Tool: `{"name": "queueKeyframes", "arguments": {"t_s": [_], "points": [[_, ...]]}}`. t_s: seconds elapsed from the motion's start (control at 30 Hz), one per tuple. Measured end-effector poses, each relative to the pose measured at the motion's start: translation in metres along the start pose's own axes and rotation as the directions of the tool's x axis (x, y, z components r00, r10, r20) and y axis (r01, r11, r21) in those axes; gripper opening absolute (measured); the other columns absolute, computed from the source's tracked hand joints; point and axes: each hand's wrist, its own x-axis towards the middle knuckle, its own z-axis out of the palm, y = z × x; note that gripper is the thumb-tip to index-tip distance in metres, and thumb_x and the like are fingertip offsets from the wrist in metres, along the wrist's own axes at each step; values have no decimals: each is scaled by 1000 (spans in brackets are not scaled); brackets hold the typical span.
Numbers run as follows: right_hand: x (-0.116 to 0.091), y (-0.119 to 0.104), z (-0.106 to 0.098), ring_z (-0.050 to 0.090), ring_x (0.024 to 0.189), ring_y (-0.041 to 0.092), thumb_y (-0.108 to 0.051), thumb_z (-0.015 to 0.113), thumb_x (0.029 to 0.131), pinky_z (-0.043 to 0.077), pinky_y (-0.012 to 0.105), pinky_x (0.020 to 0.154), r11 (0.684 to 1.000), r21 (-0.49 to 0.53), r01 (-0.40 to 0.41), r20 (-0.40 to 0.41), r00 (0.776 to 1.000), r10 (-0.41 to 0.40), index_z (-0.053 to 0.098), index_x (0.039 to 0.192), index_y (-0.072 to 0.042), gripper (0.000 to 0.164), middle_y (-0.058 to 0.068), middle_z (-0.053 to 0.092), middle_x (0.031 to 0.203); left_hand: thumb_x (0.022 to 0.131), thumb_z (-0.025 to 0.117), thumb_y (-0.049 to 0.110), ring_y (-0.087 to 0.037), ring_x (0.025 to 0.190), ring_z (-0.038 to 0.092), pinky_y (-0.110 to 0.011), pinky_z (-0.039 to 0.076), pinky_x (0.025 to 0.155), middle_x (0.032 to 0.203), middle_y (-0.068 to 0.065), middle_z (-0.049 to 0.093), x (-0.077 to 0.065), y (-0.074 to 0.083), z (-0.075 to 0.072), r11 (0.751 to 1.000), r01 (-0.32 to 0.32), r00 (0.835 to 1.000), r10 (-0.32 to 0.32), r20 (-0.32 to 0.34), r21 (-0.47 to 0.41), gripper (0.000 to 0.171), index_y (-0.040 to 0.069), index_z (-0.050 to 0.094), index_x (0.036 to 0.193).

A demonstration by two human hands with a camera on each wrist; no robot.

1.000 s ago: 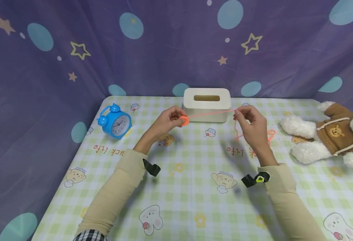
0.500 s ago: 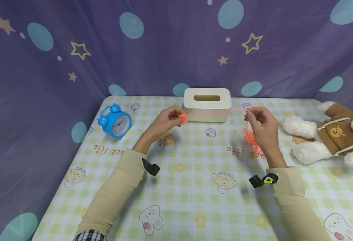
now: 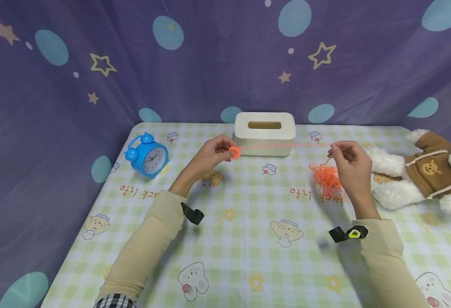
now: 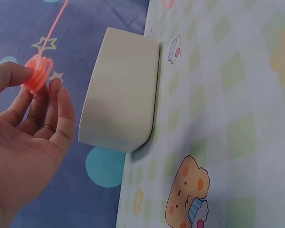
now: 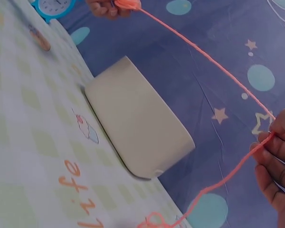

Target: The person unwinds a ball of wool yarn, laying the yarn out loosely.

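Between thumb and fingers, my left hand (image 3: 211,157) pinches a small coil of orange yarn (image 4: 38,73), wound in loops. From that coil a strand (image 3: 283,146) runs straight and taut across to my right hand (image 3: 351,169). The right thumb and forefinger pinch the strand, as the right wrist view also shows. Below the pinch the yarn hangs slack to a loose, tangled orange heap (image 3: 326,179) on the table, just left of the right hand and partly hidden by it. Both hands are raised above the tablecloth.
A cream tissue box (image 3: 265,147) stands behind the strand at the table's back edge. To the left is a blue alarm clock (image 3: 148,157). A white plush toy in a brown hoodie (image 3: 427,169) lies at the right. Checked cloth (image 3: 240,239) covers the table; a purple curtain hangs behind.
My right hand has moved rightward and slightly toward me, so the taut strand has lengthened. More of the tangled heap shows now. The left hand has stayed almost still with the coil.
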Motion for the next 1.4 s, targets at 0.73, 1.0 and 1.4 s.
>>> {"name": "queueKeyframes", "arguments": {"t_s": [0.73, 1.0, 1.4], "points": [[7, 50, -27, 57, 66, -5, -11, 60, 93, 40, 11, 56, 990, -133, -43, -132, 991, 26, 63, 100, 7, 20, -18, 60, 77, 96, 57, 14, -30, 94, 61, -32, 53, 84, 102, -8, 61, -1, 3, -3, 1000, 7, 1000, -8, -17, -26, 21, 4, 56, 114], [6, 56, -32, 56, 68, -6, -18, 60, 94, 44, 9, 62, 976, -192, -104, -145, 986, 76, 64, 99, 2, 21, -21, 58, 76, 95, 59, 13, -21, 91, 61, -34, 52, 87, 104, -8, 62, 0, 1, -3, 999, 5, 1000, -5, -19, -44, 18, 6, 57, 111], [-3, 60, -32, 49, 72, -13, -29, 58, 95, 40, 10, 66, 892, -420, -166, 33, 980, 198, 66, 104, -5, 27, -11, 64, 83, 95, 58, 12, -22, 96, 60, -37, 51, 90, 110, -10, 61, 0, 3, 1, 1000, 6, 1000, -7, -30, -22, 20, 5, 56, 114]]}}
